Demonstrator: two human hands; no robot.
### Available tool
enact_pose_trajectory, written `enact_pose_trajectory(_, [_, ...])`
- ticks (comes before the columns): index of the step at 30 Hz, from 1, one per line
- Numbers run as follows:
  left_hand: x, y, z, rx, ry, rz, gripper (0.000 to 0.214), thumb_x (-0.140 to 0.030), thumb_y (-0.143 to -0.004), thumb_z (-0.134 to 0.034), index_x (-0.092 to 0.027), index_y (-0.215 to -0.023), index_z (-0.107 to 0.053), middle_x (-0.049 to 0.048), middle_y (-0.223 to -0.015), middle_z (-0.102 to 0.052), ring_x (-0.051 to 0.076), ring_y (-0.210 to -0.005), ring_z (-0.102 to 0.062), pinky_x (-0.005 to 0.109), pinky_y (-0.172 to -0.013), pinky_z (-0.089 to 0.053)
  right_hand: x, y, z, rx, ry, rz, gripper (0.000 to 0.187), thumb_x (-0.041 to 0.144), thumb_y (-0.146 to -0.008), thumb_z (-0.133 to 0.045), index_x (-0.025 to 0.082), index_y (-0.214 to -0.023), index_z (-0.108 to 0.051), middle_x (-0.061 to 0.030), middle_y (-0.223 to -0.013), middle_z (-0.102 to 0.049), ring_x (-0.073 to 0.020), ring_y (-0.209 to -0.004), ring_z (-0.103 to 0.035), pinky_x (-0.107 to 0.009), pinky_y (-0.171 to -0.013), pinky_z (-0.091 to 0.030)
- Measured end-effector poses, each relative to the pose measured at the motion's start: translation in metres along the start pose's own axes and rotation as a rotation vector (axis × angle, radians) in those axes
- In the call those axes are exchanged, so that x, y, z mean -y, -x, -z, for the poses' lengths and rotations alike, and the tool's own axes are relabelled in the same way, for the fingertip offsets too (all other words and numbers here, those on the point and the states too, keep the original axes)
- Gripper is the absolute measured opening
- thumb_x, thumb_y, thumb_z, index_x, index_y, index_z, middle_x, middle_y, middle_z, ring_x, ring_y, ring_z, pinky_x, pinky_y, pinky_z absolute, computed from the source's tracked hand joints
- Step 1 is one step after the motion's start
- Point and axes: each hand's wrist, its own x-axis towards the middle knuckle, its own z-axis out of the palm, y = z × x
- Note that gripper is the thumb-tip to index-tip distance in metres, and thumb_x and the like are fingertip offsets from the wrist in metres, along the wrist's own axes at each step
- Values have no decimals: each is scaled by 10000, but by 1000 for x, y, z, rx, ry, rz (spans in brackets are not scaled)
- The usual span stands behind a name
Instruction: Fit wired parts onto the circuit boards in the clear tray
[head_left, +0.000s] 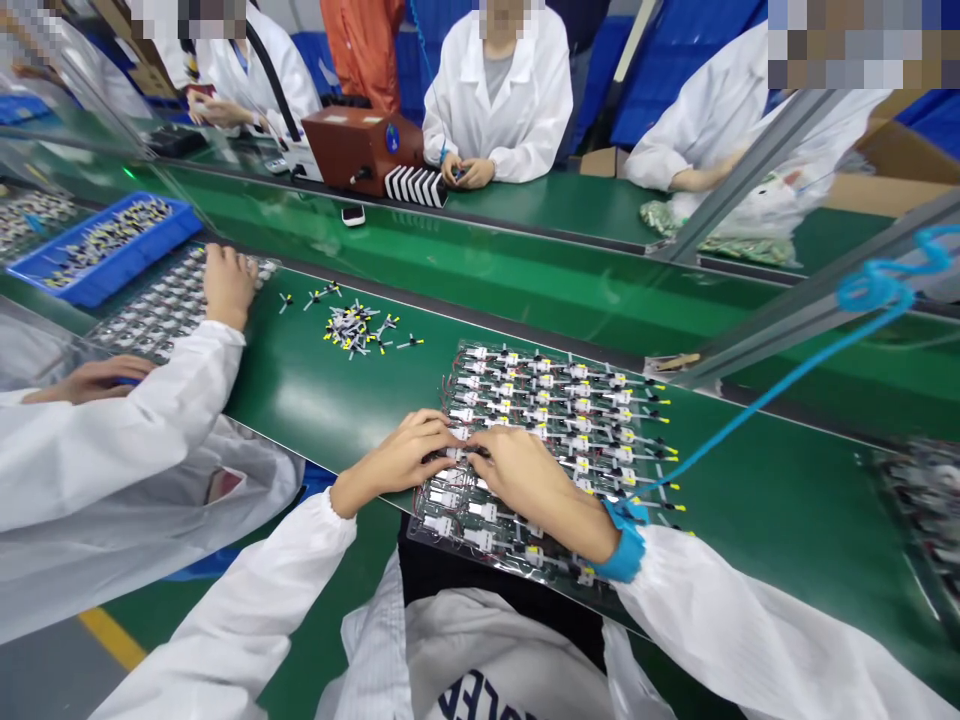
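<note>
A clear plastic tray (495,565) lies at the bench's near edge, filled with rows of small white parts (480,540) with thin red and black wires. Many of these parts carry grey blades with black and yellow ends. My left hand (405,452) reaches over the tray's left side, with thumb and fingers closed round one small white part. My right hand (529,480) meets it there in a pinch, its fingertips touching or nearly touching the left ones. What the right fingertips hold is hidden. A blue band (624,545) with a coiled cord circles my right wrist.
Loose grey, black and yellow bladed pieces (352,328) lie on the green bench (300,375). At left, a co-worker's hand (227,285) is over another tray (161,305), beside a blue bin (105,250). A metal post (750,300) and blue cord (772,395) stand right. More people sit opposite.
</note>
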Motion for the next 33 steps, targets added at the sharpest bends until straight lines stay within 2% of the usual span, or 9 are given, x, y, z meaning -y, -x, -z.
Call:
enact_pose_trajectory(6, [-3, 0, 2, 9, -31, -25, 258, -322, -959, -665, -250, -1204, -705, 85, -1149, -684, 275, -1278, -512, 474, -1082, -451, 2, 11, 21, -29, 54, -41, 251, 263, -991, -537, 181, -1106, -745, -112, -1089, -736, -243, -947, -694, -324, -778, -478])
enact_pose_trajectory(10, [0, 1, 17, -52, -53, -6, 259, -348, -986, -622, -259, -1215, -702, 80, -1196, -682, 259, -1266, -522, 462, -1102, -441, -13, 22, 36, -104, 11, -71, 261, 298, -990, -537, 203, -1103, -751, -85, -1084, -754, -232, -905, -705, -326, -781, -488])
enact_pose_trajectory(14, [37, -6, 42, -303, -277, 250, 343, -246, -1039, -432, -210, -1292, -660, 115, -1228, -668, 268, -1178, -570, 460, -1065, -453, -37, 36, 52, -214, -48, -100, 273, 343, -967, -539, 227, -1070, -763, -61, -1050, -781, -217, -817, -718, -316, -721, -491])
enact_pose_trajectory(16, [63, -17, 51, -356, -420, 394, 406, -181, -1017, -392, -165, -1352, -620, 146, -1302, -635, 296, -1200, -554, 473, -1066, -434, -47, 43, 59, -245, -78, -112, 281, 376, -958, -541, 245, -1064, -767, -47, -1014, -791, -210, -757, -715, -312, -670, -486])
enact_pose_trajectory(19, [93, -42, 59, -283, -523, 482, 398, -169, -1004, -410, -145, -1336, -627, 155, -1308, -639, 303, -1181, -555, 455, -1058, -411, -54, 50, 65, -278, -117, -126, 286, 402, -950, -541, 257, -1047, -768, -36, -957, -797, -214, -750, -717, -304, -627, -476])
enact_pose_trajectory(22, [104, -69, 60, -173, -599, 534, 321, -221, -999, -488, -157, -1260, -665, 159, -1211, -673, 307, -1139, -557, 440, -1015, -407, -56, 53, 66, -301, -138, -143, 280, 404, -943, -543, 260, -1018, -771, -30, -929, -797, -218, -768, -722, -304, -625, -470])
enact_pose_trajectory(25, [103, -84, 62, -110, -657, 562, 265, -196, -983, -508, -151, -1165, -695, 165, -1158, -683, 317, -1118, -562, 428, -963, -421, -58, 55, 66, -322, -144, -161, 290, 413, -937, -542, 254, -1013, -773, -40, -916, -796, -220, -750, -719, -308, -624, -474])
enact_pose_trajectory(28, [93, -82, 66, -108, -639, 532, 225, -176, -965, -518, -160, -1089, -704, 147, -1109, -700, 305, -1080, -590, 411, -937, -439, -59, 57, 69, -323, -176, -160, 301, 412, -939, -534, 251, -1025, -773, -45, -928, -794, -213, -731, -709, -312, -645, -494])
enact_pose_trajectory(33, [39, -54, 58, -239, -416, 386, 113, -249, -956, -584, -203, -1001, -677, 66, -1007, -718, 241, -979, -629, 368, -888, -479, -49, 52, 63, -300, -251, -68, 353, 384, -958, -515, 230, -1168, -752, -62, -989, -793, -201, -746, -704, -327, -722, -534])
